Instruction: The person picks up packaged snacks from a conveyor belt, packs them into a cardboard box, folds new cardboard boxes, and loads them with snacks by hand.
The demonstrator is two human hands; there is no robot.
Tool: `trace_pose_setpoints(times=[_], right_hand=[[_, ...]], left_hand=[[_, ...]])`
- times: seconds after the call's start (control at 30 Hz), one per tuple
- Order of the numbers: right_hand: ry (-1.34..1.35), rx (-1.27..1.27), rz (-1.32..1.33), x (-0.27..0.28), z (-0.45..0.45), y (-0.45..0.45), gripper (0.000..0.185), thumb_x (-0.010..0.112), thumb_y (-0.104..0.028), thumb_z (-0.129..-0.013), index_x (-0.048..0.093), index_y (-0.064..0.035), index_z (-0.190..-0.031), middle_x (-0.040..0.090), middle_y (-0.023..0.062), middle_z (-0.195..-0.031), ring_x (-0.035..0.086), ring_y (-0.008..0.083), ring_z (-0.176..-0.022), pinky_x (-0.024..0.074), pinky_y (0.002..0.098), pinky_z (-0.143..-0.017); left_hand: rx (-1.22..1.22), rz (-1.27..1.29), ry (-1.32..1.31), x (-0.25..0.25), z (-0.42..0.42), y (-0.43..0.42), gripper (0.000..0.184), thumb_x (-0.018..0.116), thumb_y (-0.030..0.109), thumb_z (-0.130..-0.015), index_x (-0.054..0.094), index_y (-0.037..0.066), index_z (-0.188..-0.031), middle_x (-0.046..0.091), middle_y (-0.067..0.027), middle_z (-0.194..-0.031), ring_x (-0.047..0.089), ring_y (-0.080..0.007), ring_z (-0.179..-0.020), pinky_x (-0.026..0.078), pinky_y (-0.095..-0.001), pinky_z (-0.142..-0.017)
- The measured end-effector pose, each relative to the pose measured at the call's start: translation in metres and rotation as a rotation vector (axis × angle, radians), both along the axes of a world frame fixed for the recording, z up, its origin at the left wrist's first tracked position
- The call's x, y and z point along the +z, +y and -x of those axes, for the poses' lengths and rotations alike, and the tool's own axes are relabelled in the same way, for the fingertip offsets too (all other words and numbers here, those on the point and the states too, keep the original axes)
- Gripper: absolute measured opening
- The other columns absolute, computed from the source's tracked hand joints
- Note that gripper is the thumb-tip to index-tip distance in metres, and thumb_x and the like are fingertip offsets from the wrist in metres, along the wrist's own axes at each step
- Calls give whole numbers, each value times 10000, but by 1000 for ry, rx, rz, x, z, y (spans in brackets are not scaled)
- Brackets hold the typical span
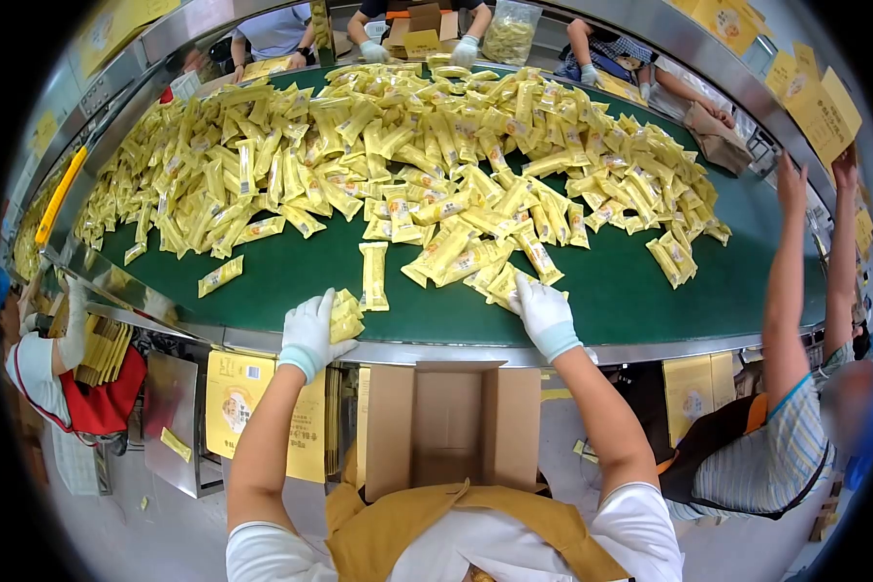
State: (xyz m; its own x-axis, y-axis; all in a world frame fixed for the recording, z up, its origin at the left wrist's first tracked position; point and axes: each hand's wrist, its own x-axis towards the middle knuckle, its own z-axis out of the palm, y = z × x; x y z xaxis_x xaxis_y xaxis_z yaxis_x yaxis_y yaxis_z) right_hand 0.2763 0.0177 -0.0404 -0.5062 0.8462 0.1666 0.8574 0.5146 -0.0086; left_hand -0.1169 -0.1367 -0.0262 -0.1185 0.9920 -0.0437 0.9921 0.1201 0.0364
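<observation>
My left hand [310,335], in a white glove, is closed around a few yellow wrapped snack packets [346,316] at the near edge of the green table [630,296]. My right hand [545,315], also gloved, has its fingers curled on a yellow snack packet [503,285] at the front of the heap; its thumb is partly hidden. Between the hands a single snack packet [373,276] lies lengthwise. Below the table edge, in front of my body, an open cardboard box [448,417] shows a bare bottom.
A large heap of snack packets [262,165] covers the table's far side. Flattened yellow cartons [235,398] stand left of my box. Co-workers surround the table; a person at right [781,427] raises both arms toward a carton [824,116]. A yellow bar [61,194] runs at left.
</observation>
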Motion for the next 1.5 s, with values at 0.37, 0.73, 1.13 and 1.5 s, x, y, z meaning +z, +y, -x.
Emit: trace_pose_setpoints(times=[0.37,0.73,1.13,1.5], right_hand=[[78,-38,478,38,-7,6,415,705,-246,-779,625,44,-1065,631,279,-1205,603,419,-1141,493,413,-990],[-212,-283,490,49,4,50,490,801,-330,-771,657,-44,-1141,628,177,-1304,638,342,-1101,526,399,-971],[81,-147,19,2,-10,-31,997,768,-409,-700,341,55,-1472,494,224,-1303,492,369,-1168,415,481,-1016],[-102,-134,445,79,1,44,986,762,-749,-572,682,-21,-1233,516,244,-1403,484,389,-1292,432,406,-1082]], left_hand=[[14,-5,-19,-2,1,-1,1098,812,591,-691,333,64,-1527,536,-144,-1338,511,-304,-1246,389,-419,-1059],[16,-8,-14,-1,0,-2,1085,805,583,-710,325,64,-1534,530,-150,-1362,508,-308,-1254,386,-426,-1059],[27,22,-9,-2,-1,-2,1092,785,602,-727,298,69,-1546,525,-148,-1367,493,-301,-1280,369,-428,-1076],[381,-175,-416,-20,2,3,1235,829,636,-648,272,-23,-1532,528,-228,-1349,567,-352,-1189,485,-439,-979]])
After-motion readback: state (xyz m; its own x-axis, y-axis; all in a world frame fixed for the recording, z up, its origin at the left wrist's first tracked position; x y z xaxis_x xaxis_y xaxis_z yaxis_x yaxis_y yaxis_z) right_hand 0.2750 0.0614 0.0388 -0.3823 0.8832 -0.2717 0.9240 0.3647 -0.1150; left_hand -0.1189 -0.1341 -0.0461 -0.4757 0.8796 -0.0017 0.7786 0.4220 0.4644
